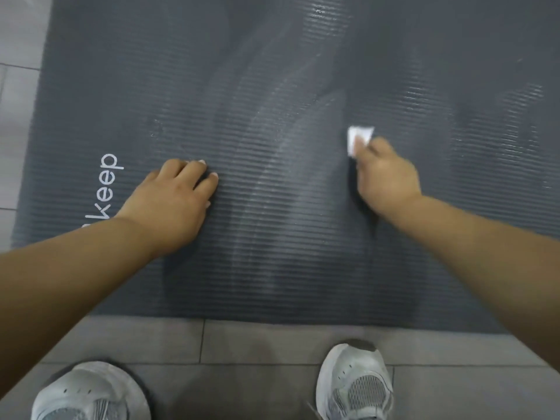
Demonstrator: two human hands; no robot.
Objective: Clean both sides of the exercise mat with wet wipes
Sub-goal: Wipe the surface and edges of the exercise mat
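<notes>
A dark grey ribbed exercise mat [272, 86] lies flat on the floor and fills most of the view, with white lettering near its left edge. Wet streaks shine across its middle. My right hand [386, 174] pinches a small folded white wet wipe [357, 137] and holds it against the mat right of centre. Only the far end of the wipe shows beyond my fingers. My left hand [172, 198] rests on the mat left of centre, fingers bent with the tips pressing the surface, holding nothing.
Grey floor tiles [257, 344] run along the mat's near edge and its left side. My two white sneakers, the left [88, 392] and the right [354, 380], stand on the tiles just short of the mat.
</notes>
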